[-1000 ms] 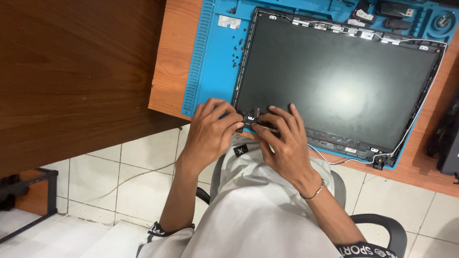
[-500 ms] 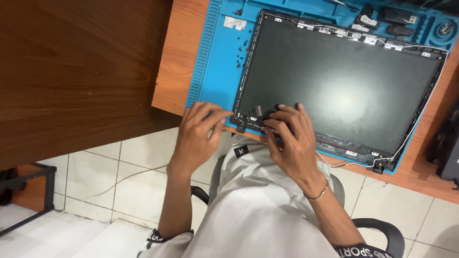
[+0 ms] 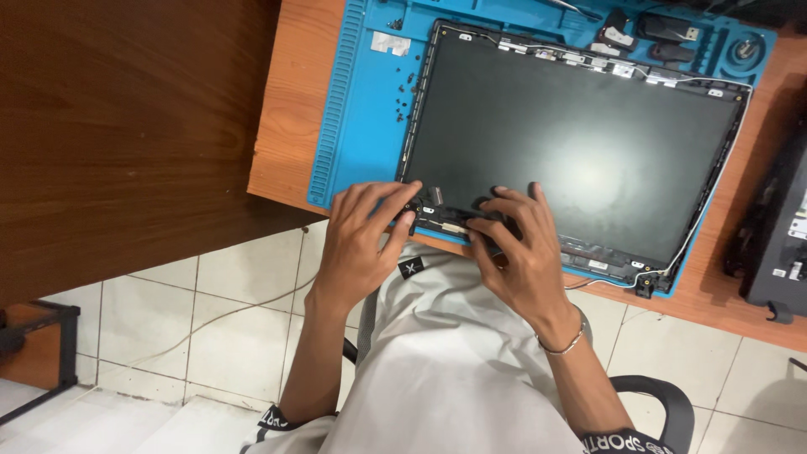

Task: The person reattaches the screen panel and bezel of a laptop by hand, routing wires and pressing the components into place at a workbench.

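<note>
Laptop screen panel (image 3: 580, 160) lying face up in its open lid shell, dark glass bare, bezel already off so that edge brackets and a thin white cable (image 3: 714, 181) along the far side are showing. Resting on a blue repair mat (image 3: 361, 109) on the wooden tabletop (image 3: 286, 109), near corner hanging just over the tabletop's edge above the lap. Small loose screws (image 3: 409, 99) sitting on the mat beside the panel, so opening work judged well under way. Left hand (image 3: 361, 244) pressing spread fingertips on the near corner by the hinge bracket (image 3: 429, 210), grip apart, clamping nothing. Right hand (image 3: 517, 252) lying just beside, fingers curled over the lower edge, touching it; grip loose, holding no tool as far as can be made out. Hinge end and connector seemingly being worked now; panel not yet lifted from the shell. Small tools and parts (image 3: 656, 38) waiting in the mat's far trays, a dark device (image 3: 777, 244) standing well apart at the side.
</note>
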